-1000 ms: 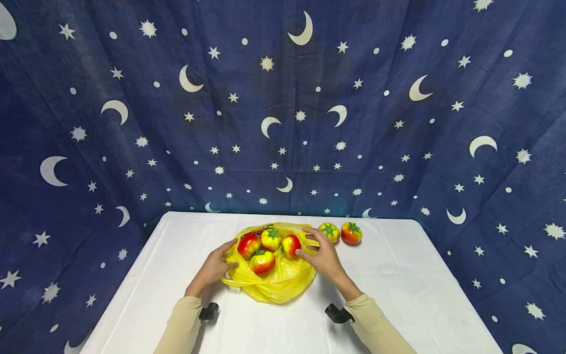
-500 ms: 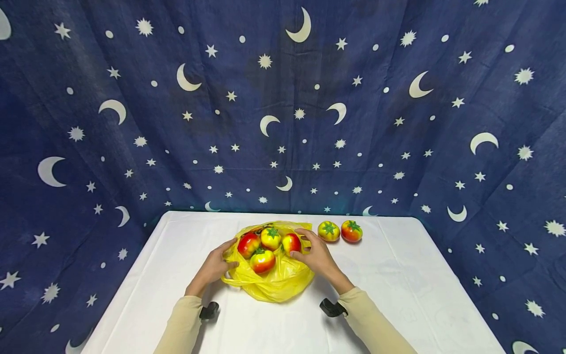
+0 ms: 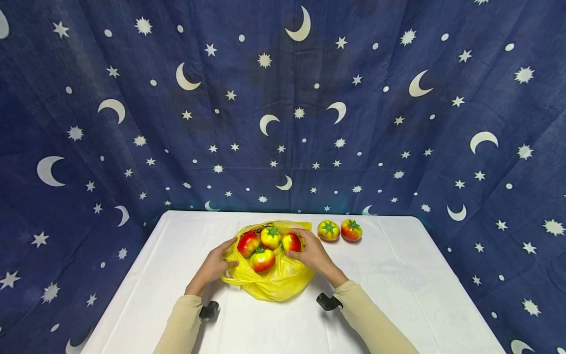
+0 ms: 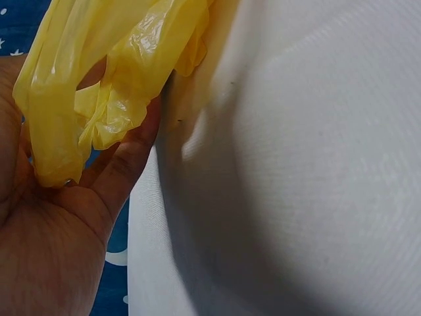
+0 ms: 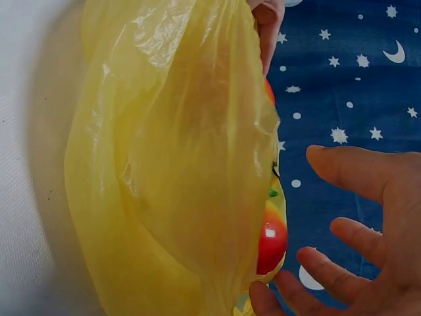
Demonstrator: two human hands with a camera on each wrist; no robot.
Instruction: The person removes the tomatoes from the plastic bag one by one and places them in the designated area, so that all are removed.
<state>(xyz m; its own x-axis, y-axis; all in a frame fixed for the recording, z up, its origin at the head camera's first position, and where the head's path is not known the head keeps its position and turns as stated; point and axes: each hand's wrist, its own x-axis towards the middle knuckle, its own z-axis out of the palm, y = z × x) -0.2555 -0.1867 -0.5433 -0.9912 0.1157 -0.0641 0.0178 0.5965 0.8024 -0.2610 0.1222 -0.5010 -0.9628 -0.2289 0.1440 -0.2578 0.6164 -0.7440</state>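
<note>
A yellow plastic bag [image 3: 283, 287] lies with its mouth spread, and several red-and-yellow tomatoes [image 3: 263, 261] show inside it. My left hand [image 3: 215, 264] holds the bag's left rim, thumb in front. In the left wrist view, folds of the bag hang between that hand's [image 4: 59, 243] thumb and fingers. My right hand [image 3: 315, 253] is at the bag's right rim, its thumb and fingers spread either side of the rightmost tomato [image 3: 292, 242]. In the right wrist view, the right hand's [image 5: 368, 230] fingers are parted, and the lower fingertips are near the rim and a tomato [image 5: 272, 243].
Two more tomatoes stand side by side behind the right hand, a yellow-green one [image 3: 328, 230] and a red one [image 3: 351, 230]. A white cloth covers the table [image 3: 398, 285]. Behind it hangs a dark blue curtain [image 3: 247, 123] with moons and stars.
My right hand has moved left, away from the two tomatoes outside the bag and closer around the rightmost tomato in it. The left hand has stayed on the rim.
</note>
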